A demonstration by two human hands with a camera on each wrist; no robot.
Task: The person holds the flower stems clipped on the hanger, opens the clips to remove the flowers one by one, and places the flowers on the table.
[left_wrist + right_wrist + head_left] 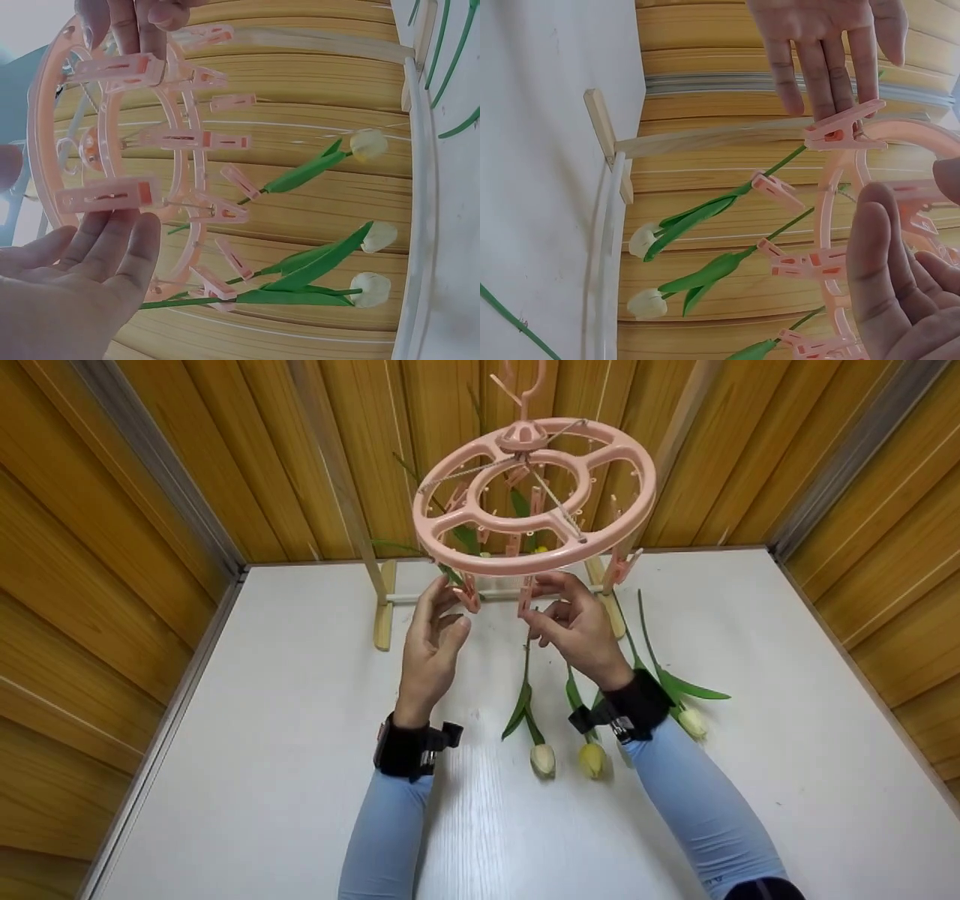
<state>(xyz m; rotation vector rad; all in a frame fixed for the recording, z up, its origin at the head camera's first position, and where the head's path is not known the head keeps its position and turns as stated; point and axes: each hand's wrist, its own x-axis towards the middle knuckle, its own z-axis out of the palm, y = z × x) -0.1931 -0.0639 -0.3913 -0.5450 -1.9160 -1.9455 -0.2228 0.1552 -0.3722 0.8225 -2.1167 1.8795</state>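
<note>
A round pink clip hanger [645, 472] hangs over the table, ringed with clothespins. My left hand [431, 652] is at its front left edge, straight fingertips against a clothespin [109, 195], thumb held apart. To its right, my right hand [581, 630] pinches another front clothespin [525, 598] between thumb and fingers. Behind, white tulips hang head down from clothespins: one tulip [371, 142] at the middle and two together, including the lowest tulip [371, 290]. The right wrist view shows a tulip [646, 303] hanging by its stem, with the left hand [821, 45] above.
On the white table [300, 720] lie a white tulip [543, 761], a yellow tulip [592, 761] and another pale tulip [691, 723] beside the right forearm. A wooden stand with a crossbar [495, 595] and feet [383, 622] rises at the back. Wood-panelled walls [90, 547] surround the table.
</note>
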